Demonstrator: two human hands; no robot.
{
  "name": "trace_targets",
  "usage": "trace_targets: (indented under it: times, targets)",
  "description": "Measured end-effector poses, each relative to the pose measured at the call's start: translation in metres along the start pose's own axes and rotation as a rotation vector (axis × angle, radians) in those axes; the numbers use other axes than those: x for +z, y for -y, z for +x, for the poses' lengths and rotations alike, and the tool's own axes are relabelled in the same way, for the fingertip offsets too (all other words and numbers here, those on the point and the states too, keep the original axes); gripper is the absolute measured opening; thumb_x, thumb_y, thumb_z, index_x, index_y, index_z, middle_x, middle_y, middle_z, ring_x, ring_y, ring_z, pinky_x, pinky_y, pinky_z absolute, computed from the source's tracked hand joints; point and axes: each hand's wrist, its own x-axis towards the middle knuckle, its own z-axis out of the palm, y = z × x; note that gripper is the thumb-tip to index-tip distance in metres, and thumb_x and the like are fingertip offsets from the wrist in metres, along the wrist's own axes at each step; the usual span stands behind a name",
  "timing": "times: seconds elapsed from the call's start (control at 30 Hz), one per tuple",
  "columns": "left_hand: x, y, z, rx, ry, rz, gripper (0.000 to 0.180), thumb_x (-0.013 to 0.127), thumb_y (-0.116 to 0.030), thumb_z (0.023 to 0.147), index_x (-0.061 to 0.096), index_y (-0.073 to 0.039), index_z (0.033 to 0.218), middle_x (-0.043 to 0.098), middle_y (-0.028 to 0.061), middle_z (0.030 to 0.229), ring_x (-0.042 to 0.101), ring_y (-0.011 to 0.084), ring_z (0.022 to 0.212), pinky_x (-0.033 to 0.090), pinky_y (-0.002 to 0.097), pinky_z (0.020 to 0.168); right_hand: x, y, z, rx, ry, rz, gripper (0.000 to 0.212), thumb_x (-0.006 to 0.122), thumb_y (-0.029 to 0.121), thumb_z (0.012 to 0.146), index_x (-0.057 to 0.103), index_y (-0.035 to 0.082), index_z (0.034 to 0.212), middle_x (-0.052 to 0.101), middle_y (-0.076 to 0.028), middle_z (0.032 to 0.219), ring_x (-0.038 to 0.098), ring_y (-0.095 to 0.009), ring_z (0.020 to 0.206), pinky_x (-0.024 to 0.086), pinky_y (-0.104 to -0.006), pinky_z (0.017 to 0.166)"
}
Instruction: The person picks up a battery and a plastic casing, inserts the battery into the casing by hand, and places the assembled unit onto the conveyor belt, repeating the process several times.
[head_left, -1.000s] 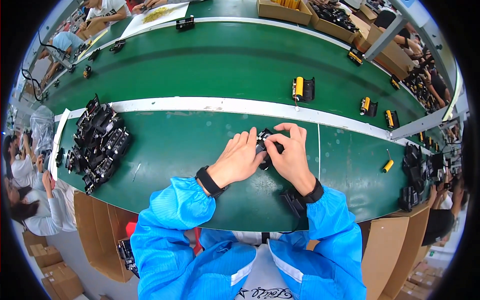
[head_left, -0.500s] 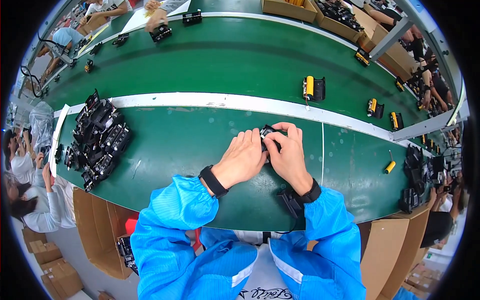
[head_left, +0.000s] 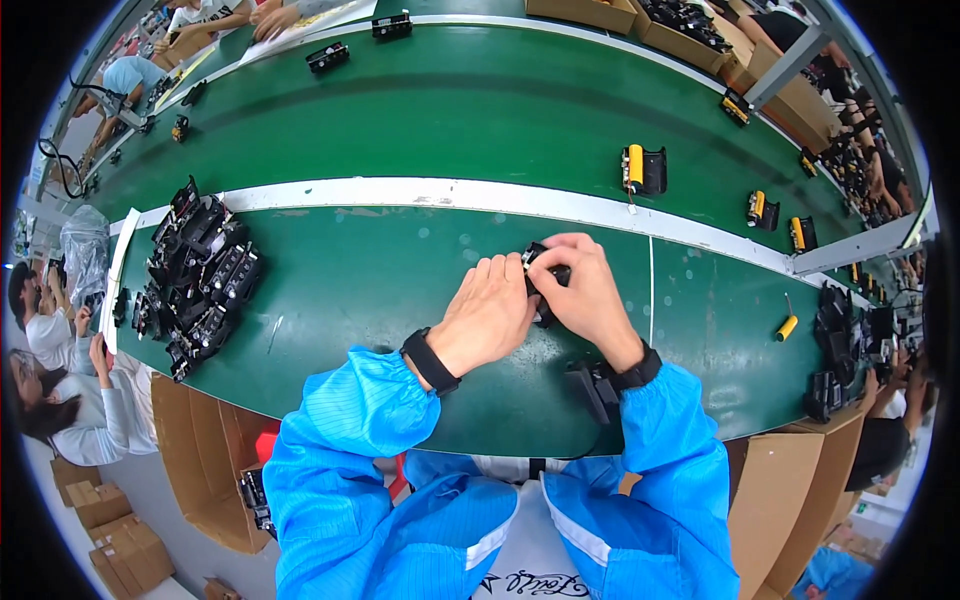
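Observation:
Above the near green worktop [head_left: 340, 300], a small black plastic housing [head_left: 545, 312] is between my hands, and their fingers hide much of it. My left hand [head_left: 485, 315] lies along its left side, fingers together and pressed against it. The thumb and forefinger of my right hand [head_left: 580, 290] pinch its upper part, with the other fingers curled over the far side. Under my right wrist, a black plastic part [head_left: 595, 390] rests near the table's front edge.
A heap of black housings [head_left: 205, 270] sits at left. At right lie a loose yellow cylindrical cell [head_left: 787, 327] and black parts [head_left: 830, 340]. Beyond the white rail [head_left: 440, 192], the green belt carries a black unit with a yellow cell [head_left: 643, 170]. Cardboard boxes [head_left: 205, 460] flank me.
My right hand has turned slightly, uncovering more of the housing, and its wrist has moved right. Across the belt, another person's hand has left a black unit. The yellow-cell unit has shifted slightly right.

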Motion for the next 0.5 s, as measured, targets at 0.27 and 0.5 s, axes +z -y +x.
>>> trace_targets:
  times: [0.27, 0.5]
  targets:
    - [-0.01, -0.004, 0.0, -0.087, 0.085, -0.003, 0.048, 0.059, -0.02, 0.091, 0.044, 0.014, 0.122, 0.056, 0.0253, 0.103, 0.054, 0.0378, 0.095, 0.044, 0.0441, 0.083, -0.06, -0.009, -0.028, 0.188, 0.385, -0.149, 0.027, 0.076, 0.011, 0.075, 0.069, 0.006, 0.101, 0.057, -0.014, 0.113, 0.053, -0.031, 0.105, 0.045, -0.0362, 0.092]
    - [0.001, -0.015, -0.003, -0.086, -0.018, 0.063, 0.039, 0.061, -0.021, 0.089, 0.048, 0.01, 0.109, 0.057, 0.0218, 0.094, 0.056, 0.0345, 0.089, 0.045, 0.0426, 0.078, -0.04, -0.019, -0.032, -0.028, -0.106, -0.18, 0.034, 0.076, 0.003, 0.071, 0.068, 0.003, 0.104, 0.056, -0.014, 0.119, 0.058, -0.034, 0.103, 0.048, -0.0377, 0.09]
